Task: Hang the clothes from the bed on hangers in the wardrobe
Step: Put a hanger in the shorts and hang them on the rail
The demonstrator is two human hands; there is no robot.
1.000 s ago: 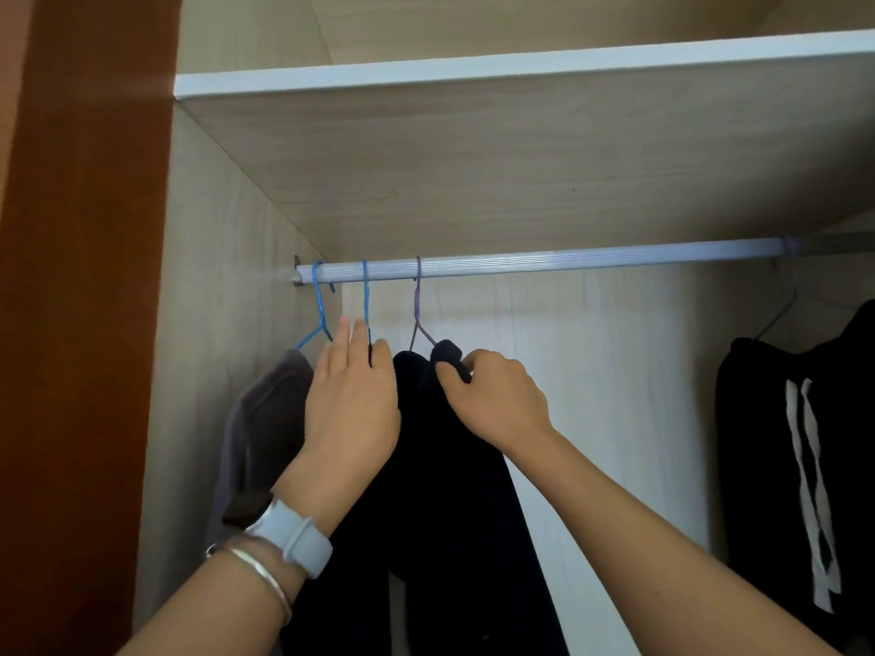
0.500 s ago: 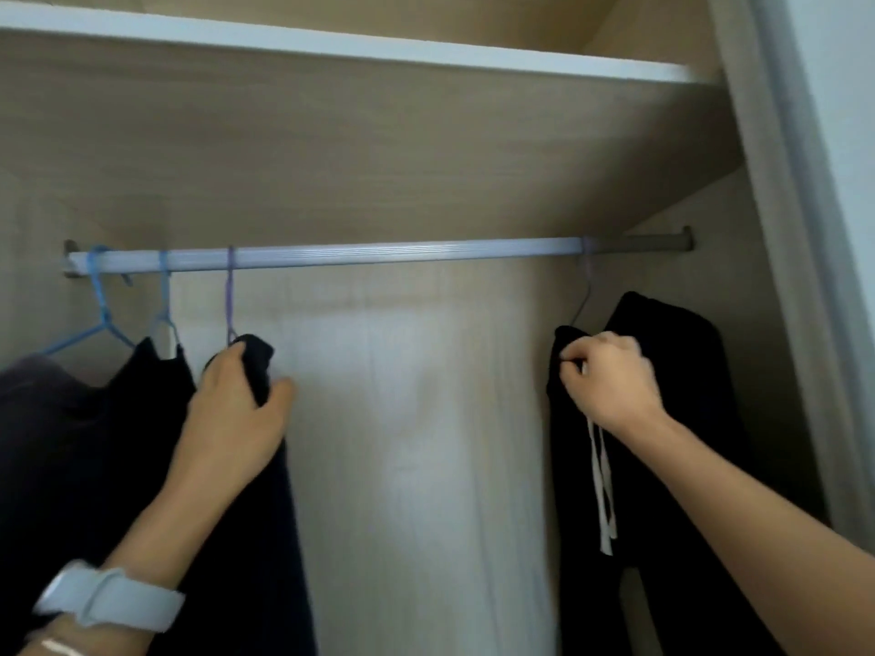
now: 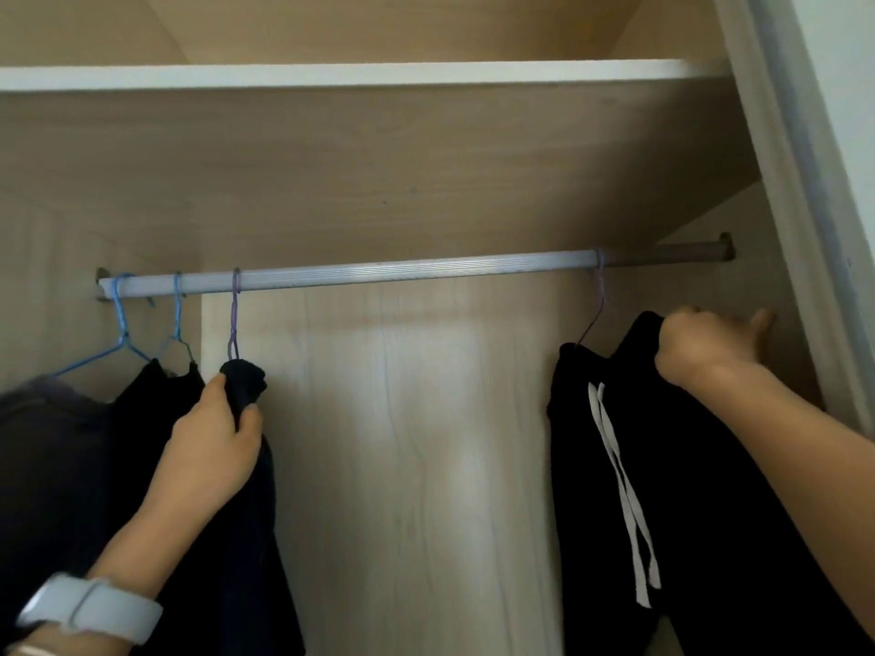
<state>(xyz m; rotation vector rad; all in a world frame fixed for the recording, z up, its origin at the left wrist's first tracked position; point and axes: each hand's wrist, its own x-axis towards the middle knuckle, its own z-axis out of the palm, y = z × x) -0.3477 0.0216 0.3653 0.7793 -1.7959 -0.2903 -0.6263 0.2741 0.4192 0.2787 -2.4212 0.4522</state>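
Observation:
A silver rail (image 3: pixel 402 269) crosses the wardrobe under a shelf. At its left end hang two blue hangers (image 3: pixel 120 333) with a grey garment (image 3: pixel 42 419) and a dark one. Beside them a purple hanger (image 3: pixel 234 319) carries a dark navy garment (image 3: pixel 246 513); my left hand (image 3: pixel 213 447) grips its top fold. Far right, another purple hanger (image 3: pixel 597 305) holds black trousers (image 3: pixel 686 490) with a white drawstring (image 3: pixel 620 490). My right hand (image 3: pixel 705 345) grips the trousers' upper right edge, thumb sticking out toward the side wall.
The shelf's white front edge (image 3: pixel 331 75) runs above the rail. The wardrobe's right wall and frame (image 3: pixel 795 229) stand close beside my right hand. A wide stretch of bare rail lies between the two garment groups, with the pale back panel (image 3: pixel 416 442) behind it.
My right hand has moved from the trousers' left shoulder near the hook to their upper right edge. My left hand keeps its grip on the navy garment. The view has tilted slightly.

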